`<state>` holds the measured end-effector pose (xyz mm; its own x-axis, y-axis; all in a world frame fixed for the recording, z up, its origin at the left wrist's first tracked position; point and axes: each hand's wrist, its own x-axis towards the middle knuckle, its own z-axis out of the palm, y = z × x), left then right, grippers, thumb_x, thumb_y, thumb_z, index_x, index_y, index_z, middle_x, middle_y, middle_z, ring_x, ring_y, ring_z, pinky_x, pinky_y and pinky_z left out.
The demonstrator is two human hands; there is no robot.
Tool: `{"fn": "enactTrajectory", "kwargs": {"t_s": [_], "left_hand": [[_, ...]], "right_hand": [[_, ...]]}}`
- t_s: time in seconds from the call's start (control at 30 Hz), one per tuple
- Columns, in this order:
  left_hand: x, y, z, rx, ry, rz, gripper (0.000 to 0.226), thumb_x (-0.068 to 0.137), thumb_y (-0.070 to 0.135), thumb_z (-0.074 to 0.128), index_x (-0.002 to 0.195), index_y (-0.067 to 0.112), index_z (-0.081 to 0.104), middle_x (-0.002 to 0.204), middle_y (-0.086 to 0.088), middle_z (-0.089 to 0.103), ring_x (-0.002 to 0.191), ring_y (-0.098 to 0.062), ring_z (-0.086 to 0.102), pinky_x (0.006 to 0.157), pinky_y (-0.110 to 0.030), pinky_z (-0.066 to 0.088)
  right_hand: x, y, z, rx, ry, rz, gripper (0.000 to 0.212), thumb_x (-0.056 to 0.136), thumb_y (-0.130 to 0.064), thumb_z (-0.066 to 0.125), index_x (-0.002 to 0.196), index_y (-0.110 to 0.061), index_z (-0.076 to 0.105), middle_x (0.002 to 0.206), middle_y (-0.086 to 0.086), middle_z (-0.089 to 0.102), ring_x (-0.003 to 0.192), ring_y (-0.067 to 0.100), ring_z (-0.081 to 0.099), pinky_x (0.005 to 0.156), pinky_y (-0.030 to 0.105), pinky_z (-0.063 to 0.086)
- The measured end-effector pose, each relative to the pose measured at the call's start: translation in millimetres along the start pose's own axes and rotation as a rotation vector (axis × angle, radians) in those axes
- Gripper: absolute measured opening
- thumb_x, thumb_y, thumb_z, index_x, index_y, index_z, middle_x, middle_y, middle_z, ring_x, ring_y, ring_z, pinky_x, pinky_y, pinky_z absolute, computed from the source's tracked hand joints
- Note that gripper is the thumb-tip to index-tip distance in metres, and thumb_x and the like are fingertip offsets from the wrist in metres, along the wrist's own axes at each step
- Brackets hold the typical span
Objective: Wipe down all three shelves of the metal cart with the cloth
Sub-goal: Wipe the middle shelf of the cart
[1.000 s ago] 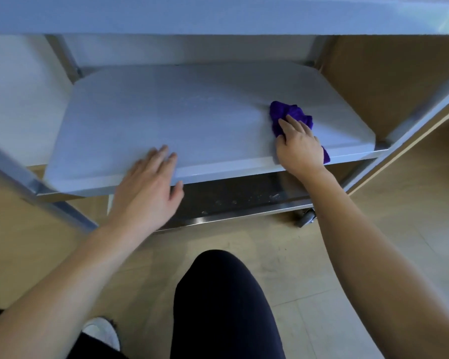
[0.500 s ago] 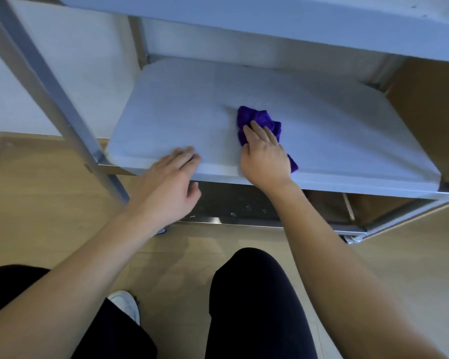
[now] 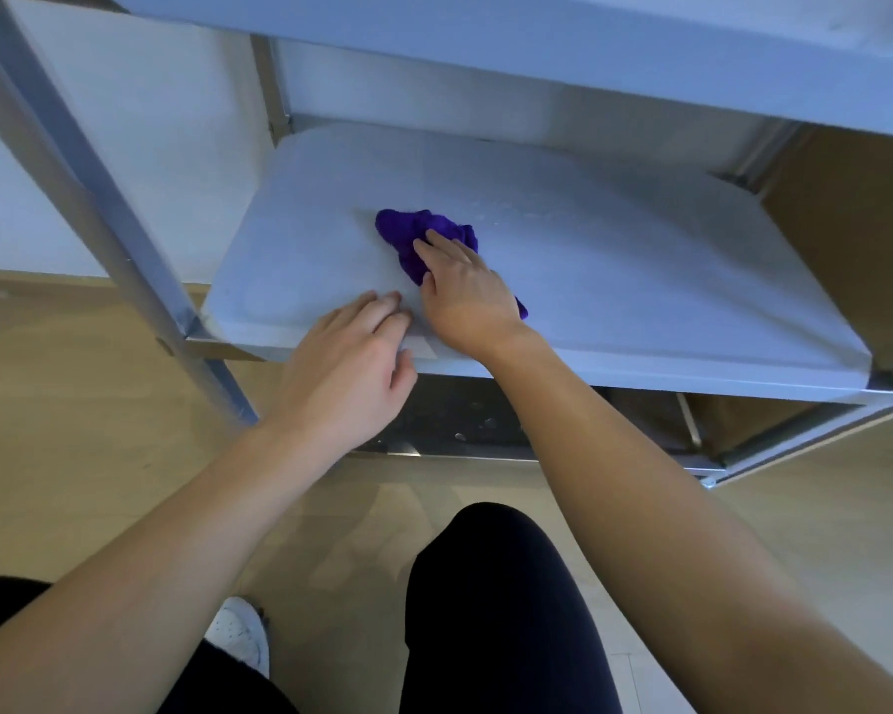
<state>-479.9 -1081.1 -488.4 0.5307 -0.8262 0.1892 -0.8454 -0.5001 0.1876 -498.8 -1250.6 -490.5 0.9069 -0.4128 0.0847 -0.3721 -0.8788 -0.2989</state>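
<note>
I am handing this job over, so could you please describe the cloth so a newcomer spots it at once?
Find the metal cart and its middle shelf. Left of the shelf's centre, the right hand presses on a crumpled cloth. It is the only vivid purple thing on the grey metal.

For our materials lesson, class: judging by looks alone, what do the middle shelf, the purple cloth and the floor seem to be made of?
Middle shelf: looks like brushed metal, probably stainless steel; it is grey with a dull sheen and a folded front lip.
Purple cloth: soft fabric, perhaps microfibre; it bunches into plush folds.
Floor: pale wood-look boards, either wood or laminate; the colour is tan and seams are visible.
</note>
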Motion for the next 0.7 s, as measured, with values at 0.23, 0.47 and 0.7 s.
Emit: {"fn": "enactTrajectory", "kwargs": {"t_s": [0.23, 0.47, 0.7], "left_hand": [[40, 52, 21, -0.027, -0.012, 0.169, 0.044, 0.098, 0.031, 0.043, 0.136, 0.011, 0.049, 0.149, -0.004, 0.042, 0.14, -0.023, 0.035, 0.111, -0.037, 0.031], [80, 110, 41, -0.066, -0.022, 0.324, 0.047, 0.097, 0.033, 0.04, 0.135, 0.008, 0.051, 0.147, -0.006, 0.045, 0.139, -0.023, 0.037, 0.111, -0.038, 0.031], [116, 139, 60, -0.096, -0.082, 0.323, 0.051, 0.1, 0.037, 0.033, 0.145, 0.016, 0.037, 0.158, 0.0, 0.024, 0.146, -0.018, 0.018, 0.117, -0.032, 0.012]], "right_hand": [[-11, 83, -30, -0.049, 0.028, 0.199, 0.05, 0.101, -0.022, 0.03, 0.151, -0.021, 0.025, 0.161, -0.004, 0.017, 0.147, 0.018, 0.016, 0.115, 0.039, 0.027], [-45, 168, -64, -0.053, 0.07, 0.408, 0.051, 0.1, -0.022, 0.031, 0.151, -0.02, 0.024, 0.16, -0.003, 0.017, 0.147, 0.019, 0.016, 0.117, 0.041, 0.025], [-68, 253, -93, -0.036, 0.131, 0.6, 0.051, 0.101, -0.021, 0.03, 0.151, -0.02, 0.025, 0.16, -0.001, 0.02, 0.146, 0.023, 0.021, 0.117, 0.041, 0.025]]}}
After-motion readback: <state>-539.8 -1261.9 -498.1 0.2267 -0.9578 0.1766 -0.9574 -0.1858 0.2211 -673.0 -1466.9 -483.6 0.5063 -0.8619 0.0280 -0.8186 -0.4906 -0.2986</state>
